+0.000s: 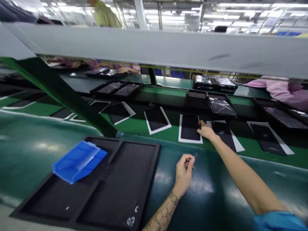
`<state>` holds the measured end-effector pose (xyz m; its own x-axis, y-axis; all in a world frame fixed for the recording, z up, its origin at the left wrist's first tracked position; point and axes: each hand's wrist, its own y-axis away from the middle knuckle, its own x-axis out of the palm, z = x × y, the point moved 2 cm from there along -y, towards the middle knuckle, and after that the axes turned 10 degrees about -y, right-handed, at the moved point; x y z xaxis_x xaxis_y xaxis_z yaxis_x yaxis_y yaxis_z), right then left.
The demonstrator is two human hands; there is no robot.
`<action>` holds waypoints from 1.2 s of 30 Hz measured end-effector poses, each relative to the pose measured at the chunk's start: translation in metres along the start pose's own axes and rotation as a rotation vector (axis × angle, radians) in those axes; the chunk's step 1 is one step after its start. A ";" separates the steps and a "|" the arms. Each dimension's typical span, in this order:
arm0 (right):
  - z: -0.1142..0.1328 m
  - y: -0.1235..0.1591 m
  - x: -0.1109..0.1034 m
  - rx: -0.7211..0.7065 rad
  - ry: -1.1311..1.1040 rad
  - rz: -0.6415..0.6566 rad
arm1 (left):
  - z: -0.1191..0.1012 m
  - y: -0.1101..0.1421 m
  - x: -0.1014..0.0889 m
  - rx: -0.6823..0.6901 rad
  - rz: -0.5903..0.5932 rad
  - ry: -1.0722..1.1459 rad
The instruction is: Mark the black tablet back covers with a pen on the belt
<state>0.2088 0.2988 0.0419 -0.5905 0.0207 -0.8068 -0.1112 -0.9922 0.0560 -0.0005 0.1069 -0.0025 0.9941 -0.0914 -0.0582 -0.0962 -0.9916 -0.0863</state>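
My left hand [184,173] is held over the green bench surface, its thumb and fingers pinched together. Whatever may be between those fingertips is too small to name. Farther forward, my right hand [206,130] reaches to the right edge of a flat black tablet-like panel [190,127] lying on a white sheet [180,138]. Its fingers are closed round something small and dark near the panel's upper right corner, which I cannot make out. Just right of that hand, another black panel [222,133] with a small logo lies askew on its white sheet, partly behind my wrist.
A black divided tray [134,166] with a blue plastic bin [78,160] on it stands at left. More black panels [156,118] on sheets line the green belt [130,128]. A green post [72,99] slants across. Pink sleeves [281,89] show opposite, beyond trays [197,99].
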 end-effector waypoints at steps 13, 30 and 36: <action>0.054 0.068 -0.130 -0.306 -0.009 -0.148 | -0.001 0.002 0.002 -0.032 -0.055 0.071; 0.052 0.160 0.018 -0.186 -0.899 0.454 | -0.065 -0.025 -0.103 -0.031 0.121 -0.618; -0.024 0.110 0.007 0.140 -1.887 0.229 | -0.046 -0.069 -0.081 -0.066 0.347 -0.823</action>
<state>0.2113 0.1864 0.0286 -0.5689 0.0928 0.8172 0.0868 -0.9813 0.1719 -0.0725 0.1784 0.0534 0.5569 -0.3178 -0.7674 -0.3563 -0.9260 0.1250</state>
